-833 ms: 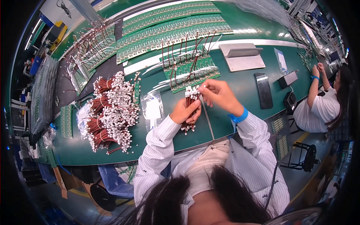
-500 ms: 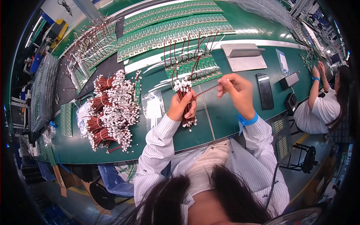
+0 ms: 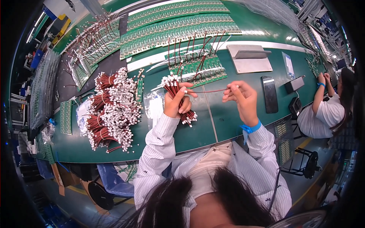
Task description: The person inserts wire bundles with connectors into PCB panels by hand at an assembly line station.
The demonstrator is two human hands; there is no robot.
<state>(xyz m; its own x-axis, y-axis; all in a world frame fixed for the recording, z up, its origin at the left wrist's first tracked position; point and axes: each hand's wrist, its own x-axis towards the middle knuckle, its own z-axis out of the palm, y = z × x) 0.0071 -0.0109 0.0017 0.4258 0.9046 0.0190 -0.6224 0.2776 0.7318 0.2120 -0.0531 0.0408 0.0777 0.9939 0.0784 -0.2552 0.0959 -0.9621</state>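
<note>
My left hand point(image 3: 177, 102) is wrapped round a bundle of red-brown wire cables point(image 3: 172, 89) with white connectors at both ends. One single cable point(image 3: 211, 91) stretches level from the left fingertips across to my right hand point(image 3: 243, 99), which pinches its far end by the white connector. A green circuit board panel point(image 3: 215, 72) lies just beyond my hands, with several red-brown cables standing up from it and white strips across it. Left of my left hand is a big heap of banded cable bundles point(image 3: 114, 108).
Long rows of green circuit boards point(image 3: 178, 28) cover the back. Wired boards point(image 3: 81, 74) sit at far left. To the right are a metal bracket plate point(image 3: 249, 64), a black phone point(image 3: 269, 95) and a small grey box point(image 3: 294, 84). A co-worker point(image 3: 321, 110) sits at far right.
The bundle in my left hand has tilted and moved left. The single cable is now pulled out level between both hands, where it slanted before. My right hand has dropped slightly.
</note>
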